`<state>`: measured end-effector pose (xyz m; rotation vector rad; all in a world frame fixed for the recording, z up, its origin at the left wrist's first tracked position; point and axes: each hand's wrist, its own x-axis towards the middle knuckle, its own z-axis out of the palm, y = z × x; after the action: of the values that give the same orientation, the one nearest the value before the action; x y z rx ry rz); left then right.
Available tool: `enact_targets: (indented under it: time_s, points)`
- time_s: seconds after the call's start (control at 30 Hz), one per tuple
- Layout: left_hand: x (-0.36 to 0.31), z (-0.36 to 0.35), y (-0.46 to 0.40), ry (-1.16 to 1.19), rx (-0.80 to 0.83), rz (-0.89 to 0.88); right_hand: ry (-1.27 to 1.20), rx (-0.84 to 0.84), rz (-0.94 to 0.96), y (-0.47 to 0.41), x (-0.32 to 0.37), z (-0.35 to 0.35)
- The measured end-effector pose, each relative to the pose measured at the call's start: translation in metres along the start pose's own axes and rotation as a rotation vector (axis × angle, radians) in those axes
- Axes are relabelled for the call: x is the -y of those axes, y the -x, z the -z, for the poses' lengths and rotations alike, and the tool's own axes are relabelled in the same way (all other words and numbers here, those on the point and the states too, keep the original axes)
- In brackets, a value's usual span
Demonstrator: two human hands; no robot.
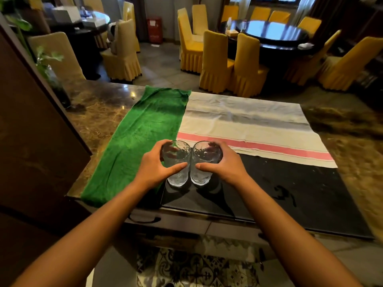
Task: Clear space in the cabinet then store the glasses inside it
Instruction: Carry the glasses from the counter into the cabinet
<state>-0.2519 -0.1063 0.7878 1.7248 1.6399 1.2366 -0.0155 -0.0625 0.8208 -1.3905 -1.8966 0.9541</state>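
Clear glasses side by side, left glass (177, 162) in left hand's (154, 165) grip, right glass (204, 162) in right hand's (224, 162)

Clear, dimpled glass for both tumblers (178, 162), (204, 162), set on a glossy black slab (269, 193). Polished, veined brown marble for the counter (97, 112). Nubby green terry towel (141, 137) beside flat, matt woven cloth (248, 125) with a pink stripe.
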Motion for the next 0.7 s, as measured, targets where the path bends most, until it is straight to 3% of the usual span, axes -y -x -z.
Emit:
enact_targets:
  time_s: [0.2,0.7]
  points:
    - [-0.026,0.002,0.006,-0.005,-0.102,0.011,0.019,-0.041,0.037,0.01,0.007,0.026]
    - [-0.099,-0.025,0.05,-0.05,-0.133,-0.056,-0.089,-0.156,0.104,0.092,0.006,0.103]
